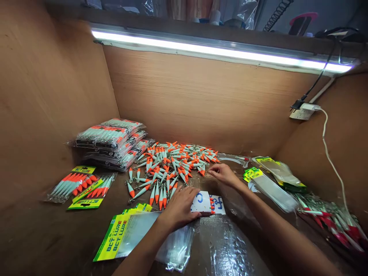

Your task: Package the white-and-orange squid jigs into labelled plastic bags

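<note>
My left hand is wrapped round a small white box with blue lettering, thumb at its near side and fingers over its top. Several orange tips poke out of its right end. A white card with blue writing lies beyond that end. My right hand is at the right edge of a heap of white-and-orange fishing lures, thumb and fingers pinched together. Whatever is between those fingertips is too small to make out. Under my left forearm lie clear packets with yellow-green "BCT LURE" headers.
Filled lure packs are stacked at back left, with packed lure bags in front. More flat packets and red-and-white lures lie at right. A white cable hangs from the wall socket.
</note>
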Demonstrator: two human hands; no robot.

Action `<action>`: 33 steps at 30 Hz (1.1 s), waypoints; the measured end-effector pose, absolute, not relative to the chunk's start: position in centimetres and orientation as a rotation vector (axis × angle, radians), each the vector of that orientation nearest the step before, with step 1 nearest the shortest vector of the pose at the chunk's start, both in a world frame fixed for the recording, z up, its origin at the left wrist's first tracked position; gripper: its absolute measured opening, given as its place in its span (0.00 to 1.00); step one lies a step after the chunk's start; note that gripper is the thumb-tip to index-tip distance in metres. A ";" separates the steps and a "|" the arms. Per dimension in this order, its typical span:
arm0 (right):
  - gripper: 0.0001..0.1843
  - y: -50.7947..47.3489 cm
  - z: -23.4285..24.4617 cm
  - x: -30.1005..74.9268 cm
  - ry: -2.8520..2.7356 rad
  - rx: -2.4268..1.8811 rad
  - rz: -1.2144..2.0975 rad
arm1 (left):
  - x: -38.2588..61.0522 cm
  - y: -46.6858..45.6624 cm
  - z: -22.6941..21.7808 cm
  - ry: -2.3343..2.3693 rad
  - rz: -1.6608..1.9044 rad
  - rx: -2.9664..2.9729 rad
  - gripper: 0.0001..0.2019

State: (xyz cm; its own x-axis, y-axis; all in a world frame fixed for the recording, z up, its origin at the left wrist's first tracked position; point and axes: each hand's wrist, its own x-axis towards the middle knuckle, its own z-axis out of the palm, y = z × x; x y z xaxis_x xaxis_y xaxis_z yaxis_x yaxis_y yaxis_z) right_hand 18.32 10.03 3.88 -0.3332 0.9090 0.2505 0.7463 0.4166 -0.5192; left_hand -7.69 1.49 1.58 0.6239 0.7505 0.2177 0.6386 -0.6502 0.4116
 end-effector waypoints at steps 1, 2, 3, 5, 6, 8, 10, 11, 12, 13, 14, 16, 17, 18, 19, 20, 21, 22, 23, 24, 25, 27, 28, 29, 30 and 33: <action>0.14 11.4 4.3 17.6 -2.165 -1.415 0.390 | -7.7 1.4 1.6 1.122 0.545 2.562 0.33; 0.13 12.7 4.7 16.8 -2.172 -1.418 0.361 | -7.7 1.4 1.7 1.123 0.552 2.567 0.34; 0.11 14.0 5.0 15.9 -2.185 -1.416 0.336 | -7.7 1.4 1.7 1.123 0.557 2.570 0.35; 0.09 16.2 5.6 14.0 -2.215 -1.410 0.295 | -7.8 1.4 1.8 1.118 0.566 2.577 0.37; 0.09 17.1 5.9 13.1 -2.224 -1.409 0.274 | -7.8 1.5 1.8 1.113 0.573 2.580 0.38; 0.10 18.5 6.3 11.4 -2.227 -1.411 0.235 | -7.9 1.6 1.9 1.106 0.599 2.585 0.39; 0.11 19.5 6.7 10.0 -2.222 -1.413 0.204 | -8.0 1.7 1.9 1.109 0.636 2.592 0.38; 0.13 19.9 6.9 9.3 -2.219 -1.414 0.192 | -8.0 1.7 1.9 1.111 0.650 2.597 0.38; 0.15 20.3 7.1 8.7 -2.214 -1.416 0.181 | -8.0 1.7 1.9 1.111 0.660 2.604 0.37; 0.16 20.7 7.3 8.1 -2.208 -1.418 0.171 | -7.9 1.7 1.8 1.110 0.669 2.613 0.37; 0.16 21.1 7.5 7.5 -2.200 -1.419 0.162 | -7.9 1.7 1.8 1.105 0.677 2.621 0.37; 0.15 22.1 8.1 6.2 -2.189 -1.415 0.152 | -7.7 1.6 1.7 1.087 0.692 2.640 0.37; 0.14 22.7 8.4 5.5 -2.189 -1.414 0.154 | -7.7 1.5 1.7 1.081 0.700 2.648 0.37; 0.14 23.3 8.6 4.8 -2.192 -1.415 0.162 | -7.6 1.5 1.6 1.075 0.705 2.653 0.36; 0.15 23.9 8.9 4.1 -2.198 -1.420 0.173 | -7.6 1.4 1.7 1.070 0.708 2.654 0.35; 0.16 24.5 9.2 3.4 -2.205 -1.430 0.187 | -7.6 1.3 1.7 1.065 0.710 2.652 0.35; 0.17 25.0 9.4 2.8 -2.214 -1.442 0.201 | -7.7 1.3 1.8 1.062 0.712 2.649 0.33; 0.18 25.5 9.6 2.2 -2.227 -1.452 0.216 | -7.7 1.2 1.9 1.058 0.712 2.645 0.32; 0.18 25.8 9.7 1.7 -2.245 -1.458 0.228 | -7.8 1.1 2.0 1.055 0.711 2.642 0.31; 0.18 26.0 9.9 1.3 -2.267 -1.457 0.237 | -7.8 1.0 2.1 1.056 0.710 2.641 0.30; 0.18 26.1 10.0 1.0 -2.291 -1.449 0.241 | -7.9 0.9 2.2 1.061 0.710 2.640 0.30; 0.18 25.6 10.3 0.7 -2.330 -1.414 0.221 | -8.0 0.7 2.4 1.073 0.713 2.639 0.29; 0.16 25.2 10.4 0.7 -2.337 -1.391 0.192 | -8.0 0.6 2.4 1.075 0.716 2.640 0.29; 0.14 24.6 10.6 0.9 -2.333 -1.364 0.150 | -8.0 0.6 2.5 1.077 0.720 2.642 0.29; 0.12 23.8 10.8 1.3 -2.321 -1.337 0.099 | -8.0 0.5 2.5 1.074 0.721 2.646 0.29; 0.12 21.3 11.1 2.9 -2.250 -1.268 -0.067 | -7.9 0.4 2.5 1.062 0.707 2.665 0.30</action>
